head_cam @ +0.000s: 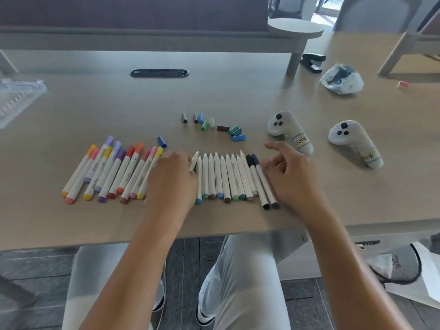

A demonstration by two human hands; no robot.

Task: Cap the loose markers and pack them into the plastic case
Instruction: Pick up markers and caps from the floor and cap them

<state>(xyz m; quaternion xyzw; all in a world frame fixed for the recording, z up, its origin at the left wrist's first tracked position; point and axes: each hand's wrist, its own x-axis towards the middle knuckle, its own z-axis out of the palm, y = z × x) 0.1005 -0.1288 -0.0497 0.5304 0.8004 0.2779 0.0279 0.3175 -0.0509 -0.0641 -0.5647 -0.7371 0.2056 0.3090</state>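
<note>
A group of capped markers [112,172] in warm and purple colours lies at the left of the table. To their right is a row of uncapped white markers [223,177], then two dark-capped markers [259,182]. Loose caps [214,126] are scattered behind the row, and a single blue cap [162,141] lies apart from them. My left hand [173,179] pinches the tilted uncapped marker [194,160] at the row's left end. My right hand [290,177] hovers at the row's right end with loosely curled fingers, holding nothing. The clear plastic case [16,101] sits at the far left.
Two white controllers [288,132] [354,144] lie to the right of the markers. A crumpled plastic bag [341,79] and a black stapler [312,61] are at the back right. A black cable slot [159,73] sits mid-table. The table's front edge [214,232] is just below my wrists.
</note>
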